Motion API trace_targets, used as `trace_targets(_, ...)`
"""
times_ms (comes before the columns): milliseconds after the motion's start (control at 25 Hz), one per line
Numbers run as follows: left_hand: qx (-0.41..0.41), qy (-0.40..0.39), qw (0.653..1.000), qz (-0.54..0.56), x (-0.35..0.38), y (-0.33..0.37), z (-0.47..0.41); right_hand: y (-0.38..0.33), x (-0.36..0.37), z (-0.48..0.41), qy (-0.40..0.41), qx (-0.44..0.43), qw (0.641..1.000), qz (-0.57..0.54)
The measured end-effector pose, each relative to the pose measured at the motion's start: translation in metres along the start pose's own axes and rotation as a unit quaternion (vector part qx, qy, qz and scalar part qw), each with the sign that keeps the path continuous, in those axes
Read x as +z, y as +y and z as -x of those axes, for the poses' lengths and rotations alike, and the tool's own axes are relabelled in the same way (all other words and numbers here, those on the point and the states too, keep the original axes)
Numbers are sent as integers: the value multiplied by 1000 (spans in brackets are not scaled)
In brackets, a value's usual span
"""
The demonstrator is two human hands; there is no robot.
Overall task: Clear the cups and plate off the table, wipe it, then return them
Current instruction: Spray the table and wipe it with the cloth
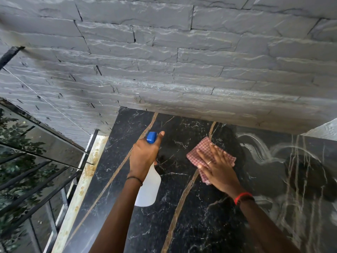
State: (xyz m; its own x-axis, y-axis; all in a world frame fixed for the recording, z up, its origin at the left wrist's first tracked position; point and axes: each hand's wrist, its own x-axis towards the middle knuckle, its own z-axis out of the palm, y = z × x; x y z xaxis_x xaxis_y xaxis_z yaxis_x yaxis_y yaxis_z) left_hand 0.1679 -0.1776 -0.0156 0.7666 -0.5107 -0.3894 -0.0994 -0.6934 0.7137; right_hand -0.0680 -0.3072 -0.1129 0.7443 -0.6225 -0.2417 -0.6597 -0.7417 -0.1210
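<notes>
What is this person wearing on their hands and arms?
The left hand has a thin black band round its wrist. The right hand has a slim ring on one finger, and a red band with a dark one beside it at the wrist. No sleeves show; both forearms are bare.

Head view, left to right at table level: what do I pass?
Black railing → rusty metal strip → left hand gripping the spray bottle → right hand flat on the checked cloth → white streaks on the table.
</notes>
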Motion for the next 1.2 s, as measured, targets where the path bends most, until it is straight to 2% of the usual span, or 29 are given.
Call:
trace_targets(120,7,-29,1000,-8,11,3,16,19,-12,-26,-10,68,997,-34)
trace_targets(240,6,-81,997,-14,23,6,34,1,-13,-45,-3,103,993,-64)
trace_targets(440,42,-154,987,-32,41,8,61,-15,2,1,-4,44,998,-44)
trace_targets(680,90,-115,989,9,57,29,76,-8,23,98,15,101,994,-48)
trace_targets(880,93,-133,985,61,82,58,90,-5,19,140,55,134,987,-67)
trace_targets(1040,148,-161,976,7,110,80,104,0,18,150,21,149,986,-72)
trace_targets(1200,160,-154,974,-47,137,104,121,-2,14,151,19,146,985,-93)
